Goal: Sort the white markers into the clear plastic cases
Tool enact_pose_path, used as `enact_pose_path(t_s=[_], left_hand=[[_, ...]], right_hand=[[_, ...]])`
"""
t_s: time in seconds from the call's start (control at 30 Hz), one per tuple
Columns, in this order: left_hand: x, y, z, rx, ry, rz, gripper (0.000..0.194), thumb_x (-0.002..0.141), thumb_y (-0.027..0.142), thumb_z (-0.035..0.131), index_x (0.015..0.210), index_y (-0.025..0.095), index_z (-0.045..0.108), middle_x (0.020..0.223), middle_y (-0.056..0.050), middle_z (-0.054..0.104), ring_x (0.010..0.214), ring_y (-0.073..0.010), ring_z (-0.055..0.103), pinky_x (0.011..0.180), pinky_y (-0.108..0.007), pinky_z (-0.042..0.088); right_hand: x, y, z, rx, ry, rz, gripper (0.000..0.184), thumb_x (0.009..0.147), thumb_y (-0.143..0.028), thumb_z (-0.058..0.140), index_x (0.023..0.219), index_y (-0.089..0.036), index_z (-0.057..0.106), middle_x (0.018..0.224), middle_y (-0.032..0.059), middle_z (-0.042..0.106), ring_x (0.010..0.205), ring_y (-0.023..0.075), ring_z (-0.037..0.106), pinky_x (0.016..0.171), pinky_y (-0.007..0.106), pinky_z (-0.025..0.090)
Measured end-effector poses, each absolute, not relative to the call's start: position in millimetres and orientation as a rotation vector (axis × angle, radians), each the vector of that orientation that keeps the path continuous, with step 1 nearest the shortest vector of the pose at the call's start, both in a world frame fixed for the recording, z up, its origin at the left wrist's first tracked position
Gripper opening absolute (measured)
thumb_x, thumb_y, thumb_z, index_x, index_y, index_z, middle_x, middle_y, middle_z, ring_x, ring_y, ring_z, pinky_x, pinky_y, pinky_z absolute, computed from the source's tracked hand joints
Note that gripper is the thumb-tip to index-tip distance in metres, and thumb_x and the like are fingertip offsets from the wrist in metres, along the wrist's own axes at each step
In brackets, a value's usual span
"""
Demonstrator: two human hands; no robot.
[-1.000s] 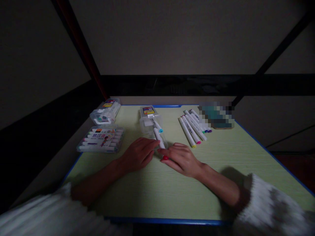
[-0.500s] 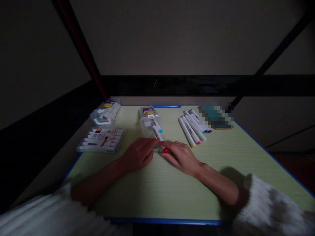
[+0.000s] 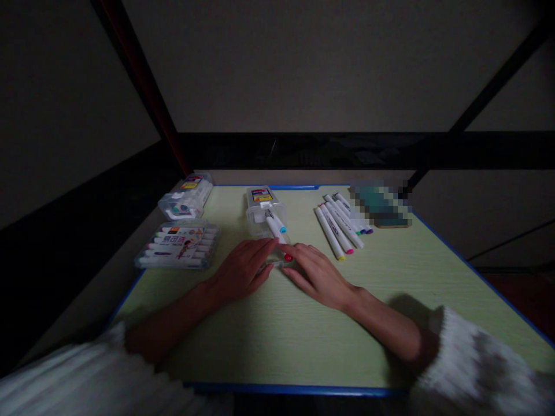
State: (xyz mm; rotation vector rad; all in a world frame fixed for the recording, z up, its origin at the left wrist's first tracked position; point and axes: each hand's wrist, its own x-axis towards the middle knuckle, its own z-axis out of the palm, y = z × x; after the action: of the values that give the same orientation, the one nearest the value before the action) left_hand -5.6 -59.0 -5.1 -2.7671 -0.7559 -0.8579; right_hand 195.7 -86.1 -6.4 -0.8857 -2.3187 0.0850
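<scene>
A clear plastic marker case lies in the middle of the table, its near end opened toward me. A blue-capped marker sticks out of its mouth. Beside it a red-capped marker points into the case, mostly covered by fingers. My left hand is closed around the left side of the case's near part, thumb at the front edge. My right hand has forefinger and thumb about the red cap, the other fingers bent behind. The fingertips of both hands nearly meet over the marker.
Several white markers with coloured caps lie in a loose fan on the right, against a pixelated phone-like slab. Two filled marker cases, an upright one and a flat one, stand at the left edge. Blue trim borders the table.
The red-capped marker has slid away from me, further into the case, with my right hand's fingers following forward. My left hand has stayed nearly still at the case.
</scene>
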Motion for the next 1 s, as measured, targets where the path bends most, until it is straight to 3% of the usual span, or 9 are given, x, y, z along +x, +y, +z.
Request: enact_pose_path(t_s=[0.2,0.5,1.0], left_hand=[[-5.9,-58.4,-6.0,-2.799,-0.806,-0.82,0.045,0.087,0.021,0.042,0.131,0.012,0.033,0.119,-0.015,0.054,0.106,-0.0239,0.053,0.088,-0.039,0.046],[-6.4,-57.8,-5.3,-2.82,-0.868,-0.774,0.049,0.088,0.024,0.041,0.133,0.011,0.029,0.122,-0.017,0.051,0.111,-0.0253,0.048,0.093,-0.04,0.042],[-7.9,-51.6,-19.0,-2.868,-0.974,-0.806,0.051,0.091,0.034,0.035,0.136,0.012,0.026,0.133,-0.019,0.038,0.124,-0.0275,0.036,0.101,-0.046,0.036]], right_hand=[[195.8,-85.4,-8.5,-0.904,-2.286,0.154,0.039,0.089,-0.023,0.043,0.125,-0.012,0.034,0.097,0.0127,0.059,0.086,0.0232,0.054,0.077,0.039,0.047],[195.9,-86.6,-5.9,-0.982,-2.225,0.214,0.035,0.086,-0.02,0.045,0.12,-0.014,0.039,0.094,0.0121,0.058,0.086,0.0246,0.052,0.075,0.041,0.046],[195.8,-82.4,-10.8,-0.981,-2.276,0.259,0.053,0.087,-0.02,0.046,0.136,-0.015,0.026,0.12,0.0147,0.053,0.107,0.0257,0.049,0.088,0.046,0.042]])
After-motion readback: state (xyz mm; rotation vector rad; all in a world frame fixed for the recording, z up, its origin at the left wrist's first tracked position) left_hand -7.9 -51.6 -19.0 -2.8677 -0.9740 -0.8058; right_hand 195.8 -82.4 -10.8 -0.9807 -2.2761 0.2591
